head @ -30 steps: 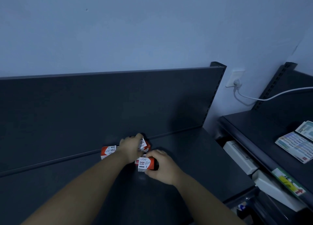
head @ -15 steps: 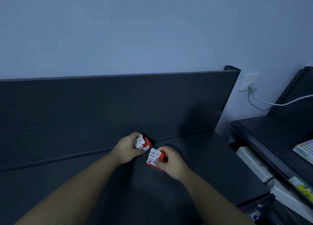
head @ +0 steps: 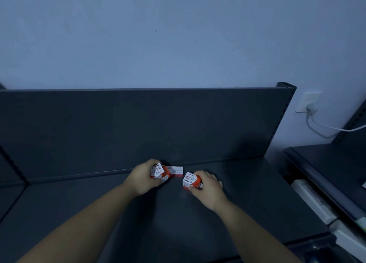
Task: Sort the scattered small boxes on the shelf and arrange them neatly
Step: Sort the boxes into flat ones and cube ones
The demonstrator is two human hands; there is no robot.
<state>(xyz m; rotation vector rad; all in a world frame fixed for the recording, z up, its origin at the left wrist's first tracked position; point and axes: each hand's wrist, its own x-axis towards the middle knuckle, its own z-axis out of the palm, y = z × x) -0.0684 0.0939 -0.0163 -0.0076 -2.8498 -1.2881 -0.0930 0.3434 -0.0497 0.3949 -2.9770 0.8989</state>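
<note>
The left box (head: 160, 172), red and white and printed PAPER CLIPS, sits near the back of the dark shelf (head: 247, 195), gripped by the left hand (head: 143, 179). The fingers curl over its far side and the thumb lies along its near edge. The forearm reaches in from the lower left. The box is tilted, its lettering turned sideways so the words run roughly away from the viewer.

The right box (head: 190, 180) of the same kind lies a little to the right, apart from the first. The right hand (head: 207, 187) holds it, fingers wrapped over the red body and thumb pinching from below. Its white printed face, marked with a 3, points left toward the other hand, and its long axis runs roughly left to right into the palm, which hides its far end. Whether either held box rests on the shelf or is lifted off it is not clear.

A third box (head: 177, 171) lies flat just behind and right of the left box, its long side along the foot of the back panel (head: 138, 128). Its left end is hidden and its small print is unreadable.

Beyond the shelf's right end, a white outlet (head: 308, 103) on the wall (head: 178, 34) carries a white cable (head: 326, 127) toward a neighbouring shelf (head: 326, 163), cut off by the frame.
</note>
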